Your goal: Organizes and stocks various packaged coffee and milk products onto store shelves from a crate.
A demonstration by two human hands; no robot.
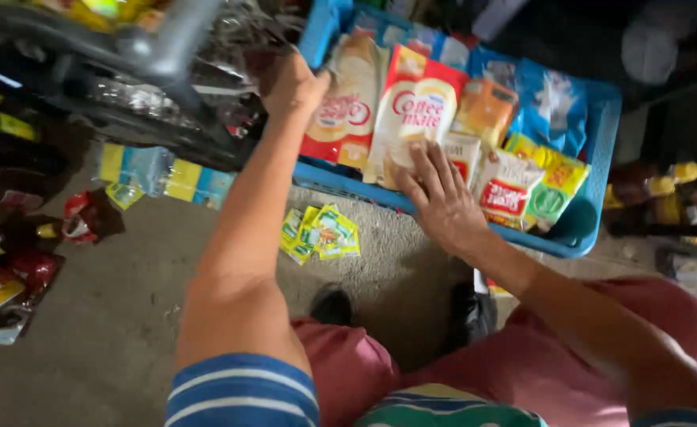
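The right hand [442, 199] lies flat, fingers spread apart, on a white-and-red pouch [411, 111] standing at the front of a blue crate [601, 134] packed with sachets. The left hand [291, 85] reaches to the crate's left corner beside a second similar pouch [347, 107]; whether its fingers are curled I cannot tell. Yellow-green sachets [319, 233] lie on the floor below.

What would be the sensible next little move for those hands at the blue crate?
Probably close the right hand on the red-and-white pouch it lies flat across. The fingers are spread, not gripping, while the left hand is up at the blue crate corner.
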